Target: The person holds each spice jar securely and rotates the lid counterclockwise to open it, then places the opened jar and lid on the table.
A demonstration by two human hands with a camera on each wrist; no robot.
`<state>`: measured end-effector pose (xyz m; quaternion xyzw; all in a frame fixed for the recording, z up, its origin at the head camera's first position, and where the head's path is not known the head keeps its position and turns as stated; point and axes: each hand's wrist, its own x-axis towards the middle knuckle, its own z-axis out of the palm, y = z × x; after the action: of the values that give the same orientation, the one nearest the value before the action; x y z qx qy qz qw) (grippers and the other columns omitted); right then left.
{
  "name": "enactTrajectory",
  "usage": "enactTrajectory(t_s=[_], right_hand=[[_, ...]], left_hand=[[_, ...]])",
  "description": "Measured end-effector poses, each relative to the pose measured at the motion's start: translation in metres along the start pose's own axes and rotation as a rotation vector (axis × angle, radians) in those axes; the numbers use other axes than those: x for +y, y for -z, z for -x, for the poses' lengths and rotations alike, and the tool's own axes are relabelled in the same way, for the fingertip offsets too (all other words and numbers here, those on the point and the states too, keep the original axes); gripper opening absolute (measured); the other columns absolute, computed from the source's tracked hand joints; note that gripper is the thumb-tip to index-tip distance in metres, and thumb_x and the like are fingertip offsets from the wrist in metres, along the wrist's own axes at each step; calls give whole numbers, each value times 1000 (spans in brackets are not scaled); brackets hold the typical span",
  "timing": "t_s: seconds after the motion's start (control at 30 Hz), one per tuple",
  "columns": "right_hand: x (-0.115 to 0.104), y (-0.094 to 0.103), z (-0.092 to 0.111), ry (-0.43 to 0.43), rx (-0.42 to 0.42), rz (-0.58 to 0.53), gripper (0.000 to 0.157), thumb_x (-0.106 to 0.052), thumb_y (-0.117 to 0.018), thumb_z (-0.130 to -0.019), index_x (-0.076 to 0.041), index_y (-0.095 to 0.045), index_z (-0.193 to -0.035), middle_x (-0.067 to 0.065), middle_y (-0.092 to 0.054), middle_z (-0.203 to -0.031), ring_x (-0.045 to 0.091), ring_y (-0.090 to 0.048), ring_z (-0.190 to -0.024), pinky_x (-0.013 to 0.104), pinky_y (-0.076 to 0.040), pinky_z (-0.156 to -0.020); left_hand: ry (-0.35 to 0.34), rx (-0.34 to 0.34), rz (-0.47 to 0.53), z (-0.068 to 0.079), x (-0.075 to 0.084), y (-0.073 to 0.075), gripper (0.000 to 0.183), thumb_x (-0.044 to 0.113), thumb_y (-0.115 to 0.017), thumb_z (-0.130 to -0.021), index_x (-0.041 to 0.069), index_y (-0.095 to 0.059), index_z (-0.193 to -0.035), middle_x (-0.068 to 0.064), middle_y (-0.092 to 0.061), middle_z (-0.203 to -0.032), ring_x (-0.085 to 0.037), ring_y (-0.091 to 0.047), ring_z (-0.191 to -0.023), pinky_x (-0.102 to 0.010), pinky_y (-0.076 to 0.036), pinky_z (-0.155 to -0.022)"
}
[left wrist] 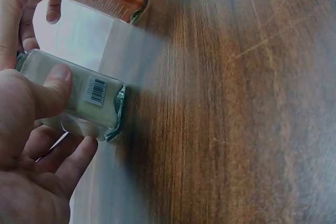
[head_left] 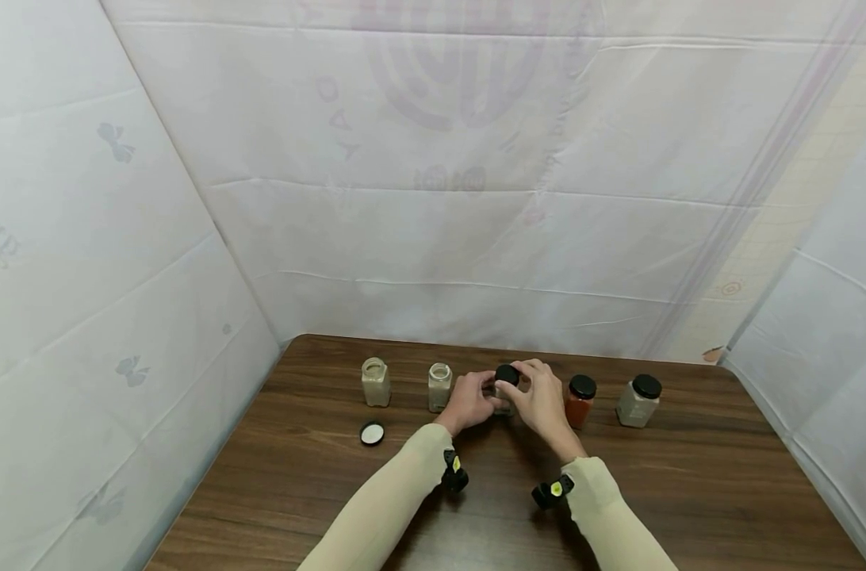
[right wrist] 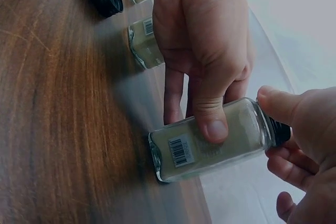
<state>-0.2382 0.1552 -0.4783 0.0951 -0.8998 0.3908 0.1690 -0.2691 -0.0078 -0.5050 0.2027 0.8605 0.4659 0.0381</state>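
Observation:
In the middle of the row stands a square glass jar (right wrist: 236, 129) of pale powder with a barcode label and a black lid (head_left: 507, 373). My left hand (head_left: 469, 400) grips its body, thumb on one face and fingers around the other side. The thumb and fingers of my right hand (head_left: 542, 400) pinch the lid from both sides. In the right wrist view the lid sits on the jar's neck. Left of my hands are two lidless jars, a nearer one (head_left: 439, 392) and a farther one (head_left: 376, 388).
A loose black lid (head_left: 372, 433) lies white inside up, in front of the leftmost jar. To the right stand a black-lidded jar of orange-red powder (head_left: 578, 411) and a black-lidded pale jar (head_left: 636, 408). White sheeting (head_left: 419, 238) hangs behind the brown wooden table (head_left: 283, 484).

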Motion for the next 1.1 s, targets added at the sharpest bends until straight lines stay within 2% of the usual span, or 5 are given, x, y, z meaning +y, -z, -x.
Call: enactTrajectory(t_s=[0.27,0.53,0.63,0.83,1.1], right_hand=[[0,5,-1,6,-52,-40,48,-26,-84,-89,1,-70,-127,16,-65,-125,38,-62,-113,53,-53,-91],[2,6,-2,4,-66,-19,47,-27,-82,-90,-2,-70,-128,14,-66,-124,32,-59,-102,47,-51,-78],[2,4,-1,-6,-67,6,48,-29,-82,-90,-4,-70,-129,14,-65,-123,31,-57,-100,49,-47,-84],[-1,1,2,-51,-37,28,53,-32,-84,-87,-5,-69,-130,15,-65,-124,38,-52,-107,55,-37,-87],[-7,-4,5,-136,56,24,54,-39,-87,-83,-7,-71,-123,13,-65,-117,35,-49,-103,48,-36,-82]], left_hand=[[-14,-5,0,0,-2,1,41,12,-81,-89,10,-72,-129,-4,-75,-118,-19,-71,-112,-33,-56,-95],[-5,-19,9,1,-1,2,40,13,-80,-91,11,-71,-130,-4,-75,-120,-21,-70,-114,-37,-55,-97],[-6,-17,3,2,-1,2,40,13,-80,-90,11,-71,-130,-4,-75,-119,-21,-70,-113,-38,-56,-97],[-12,-16,6,2,-1,2,44,11,-80,-90,8,-69,-132,-7,-74,-121,-22,-71,-112,-34,-56,-95],[-11,-12,-5,3,0,3,42,14,-80,-91,9,-69,-132,-7,-74,-121,-22,-70,-113,-36,-56,-96]])
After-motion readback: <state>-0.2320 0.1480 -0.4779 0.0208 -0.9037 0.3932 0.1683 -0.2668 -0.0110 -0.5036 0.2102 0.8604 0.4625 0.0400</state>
